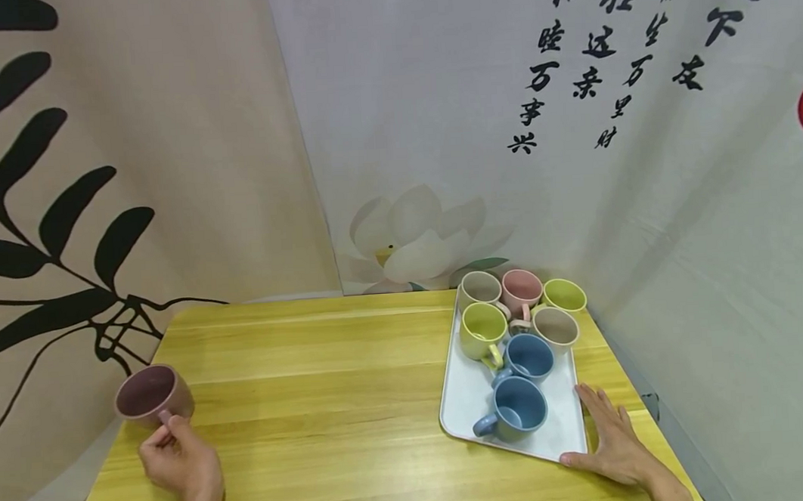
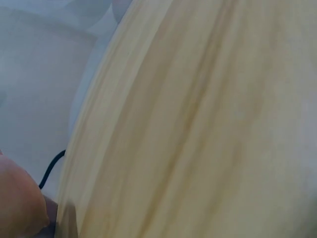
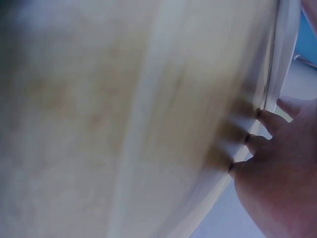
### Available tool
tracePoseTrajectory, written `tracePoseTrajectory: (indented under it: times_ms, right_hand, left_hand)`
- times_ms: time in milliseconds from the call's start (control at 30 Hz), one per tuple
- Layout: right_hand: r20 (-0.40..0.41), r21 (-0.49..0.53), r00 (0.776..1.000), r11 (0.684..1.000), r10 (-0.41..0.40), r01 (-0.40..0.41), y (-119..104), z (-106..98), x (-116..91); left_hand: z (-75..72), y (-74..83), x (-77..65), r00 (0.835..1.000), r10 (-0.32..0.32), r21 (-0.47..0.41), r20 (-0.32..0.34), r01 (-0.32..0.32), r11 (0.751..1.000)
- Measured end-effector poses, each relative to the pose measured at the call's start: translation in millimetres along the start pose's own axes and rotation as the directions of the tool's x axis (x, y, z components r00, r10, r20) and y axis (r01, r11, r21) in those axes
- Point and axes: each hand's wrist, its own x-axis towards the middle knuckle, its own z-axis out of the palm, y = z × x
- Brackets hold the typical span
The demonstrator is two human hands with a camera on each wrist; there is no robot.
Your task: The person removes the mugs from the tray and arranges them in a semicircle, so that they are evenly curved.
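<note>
At the table's left side my left hand [image 1: 183, 462] pinches the handle of a mauve-pink mug [image 1: 153, 394]; its mouth faces up, tipped slightly toward me. The left wrist view catches only a blurred part of that hand [image 2: 21, 198] at the lower left. My right hand [image 1: 614, 437], fingers spread, rests at the near right corner of a white tray [image 1: 560, 440], the thumb at its front edge and fingertips along its right edge. On the tray nearest that hand stands a blue mug [image 1: 522, 407], with another blue mug [image 1: 530, 356] behind it.
Farther back on the tray sit a yellow-green mug [image 1: 482, 328], a beige mug [image 1: 555, 327], a grey mug [image 1: 480, 284], a pink mug [image 1: 521, 286] and a second yellow-green mug [image 1: 566, 295]. Printed cloth walls [image 1: 422, 128] border the wooden table [image 1: 315, 421].
</note>
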Motion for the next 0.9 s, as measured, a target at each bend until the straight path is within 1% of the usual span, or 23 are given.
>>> tracePoseTrajectory:
  times_ms: [100,233,333,433,500,633,700,800,900]
  right_hand:
    - [0.007,0.000,1.000,1.000,0.007,-0.007,0,0,0]
    - [0.009,-0.001,1.000,1.000,0.007,-0.007,-1,-1,0]
    - [0.007,-0.002,1.000,1.000,0.004,-0.004,-1,-1,0]
    - [0.010,0.000,1.000,1.000,0.005,-0.005,-1,-1,0]
    - [0.010,0.004,1.000,1.000,0.005,-0.005,-1,-1,0]
    - [0.001,0.006,1.000,1.000,-0.003,0.003,0,0,0]
    - [-0.003,0.006,1.000,1.000,-0.007,0.007,0,0,0]
    - [-0.006,0.000,1.000,1.000,-0.008,0.008,-1,0,-1]
    - [-0.006,-0.003,1.000,1.000,-0.005,0.005,-1,0,-1]
  left_hand:
    - [-1.4,-0.1,2.4,1.000,-0.016,-0.030,-0.015,0.016,0.999]
    - [-4.9,-1.2,4.9,0.999,-0.035,-0.019,-0.018,0.034,0.999]
    - [-8.5,-2.1,5.8,0.998,-0.062,-0.010,-0.003,0.062,0.998]
    - [-11.1,-2.1,5.5,0.993,-0.113,-0.062,0.015,0.114,0.992]
    - [-11.8,-1.6,4.7,0.991,-0.136,-0.092,0.020,0.137,0.986]
    - [-11.7,0.3,3.4,0.989,-0.147,-0.142,0.020,0.148,0.979]
    - [-11.1,1.3,3.2,0.987,-0.161,-0.184,0.024,0.163,0.969]
    - [-10.5,3.0,2.7,0.982,-0.188,-0.212,0.014,0.186,0.959]
    - [-9.8,4.2,2.1,0.979,-0.206,-0.204,-0.001,0.202,0.958]
